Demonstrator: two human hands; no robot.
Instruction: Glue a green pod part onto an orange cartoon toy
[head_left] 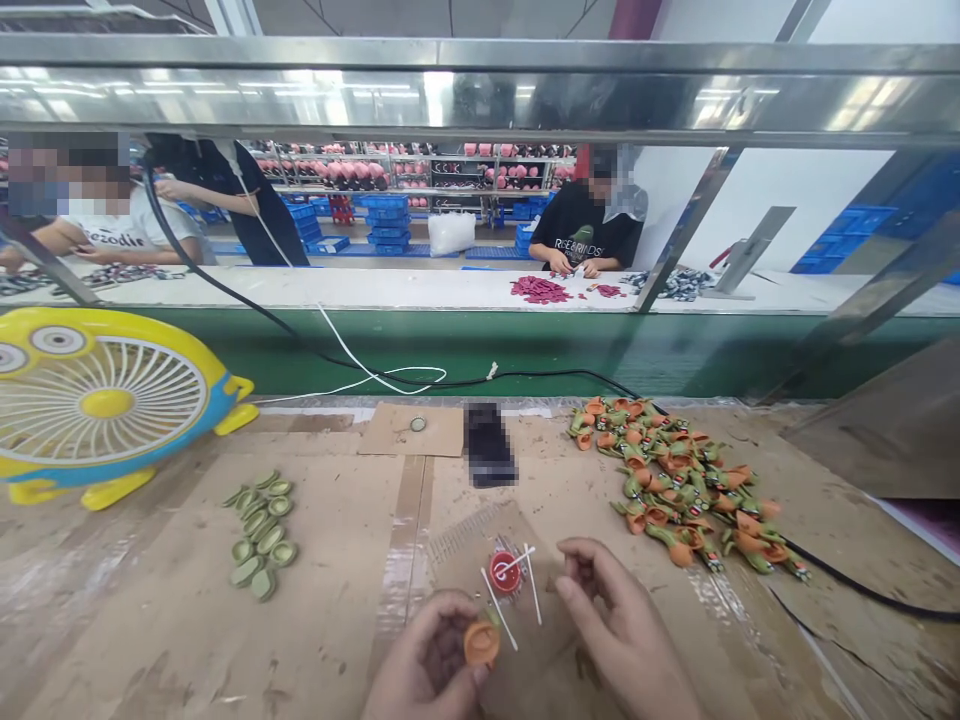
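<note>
Near the bottom middle, my left hand [426, 655] is closed on a small orange and green figure part [481, 644], its round orange hollow turned up. To the right of it my right hand [622, 625] hovers with thumb and fingers apart, and nothing shows between them. Just beyond the two hands sits a small red pot [498, 582] with a cotton swab [517, 562] lying across it. One cotton swab [499, 610] lies to the pot's left and another cotton swab [535, 592] to its right. These rest on a clear plastic sheet [469, 540].
Several olive-green cup-shaped pieces [262, 535] lie on the left. A heap of orange and green figure parts [675, 470] spreads on the right. A yellow fan [105, 400], a phone [490, 445] and a black cable [555, 373] border the cardboard-covered table [322, 630]. People work beyond.
</note>
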